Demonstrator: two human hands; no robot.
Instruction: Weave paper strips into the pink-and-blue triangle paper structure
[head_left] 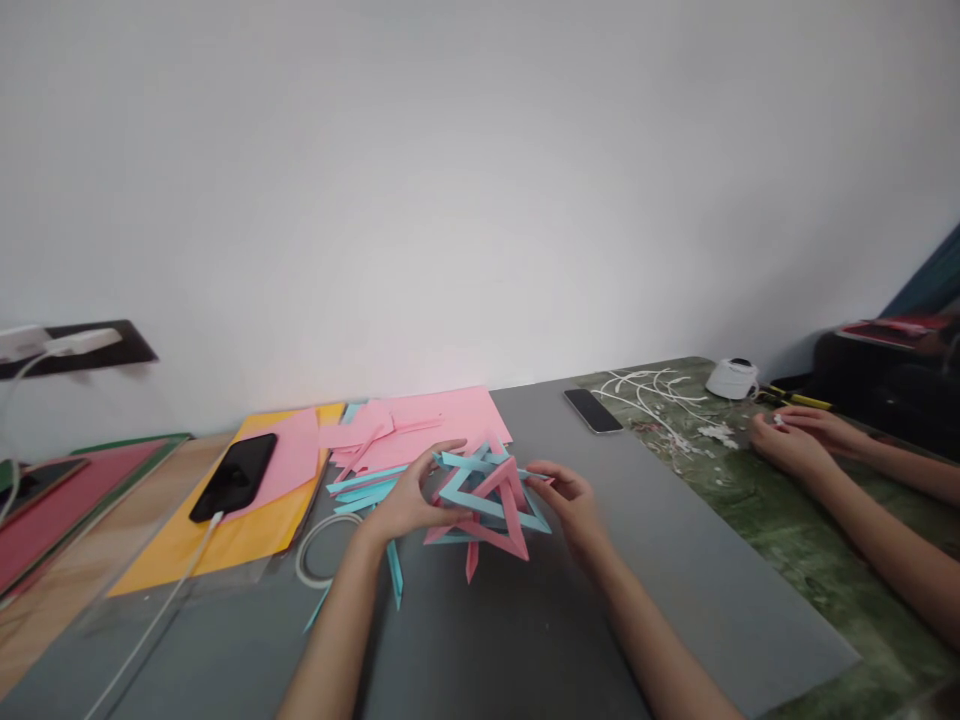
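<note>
A paper model of interlocked pink and blue triangles [486,500] stands on the grey mat [525,640] in front of me. My left hand [409,497] grips its left side, fingers curled round a blue strip. My right hand [571,503] pinches its right edge with closed fingers. Loose blue paper strips [365,487] lie just left of the model, by my left hand.
Pink sheets [442,413] and yellow paper [225,535] lie behind, with a black phone [234,476] on a white cable. A second phone [593,410] lies farther right. Another person's hands [799,440] rest at right beside white wire scraps [660,395] and a white round device [731,379].
</note>
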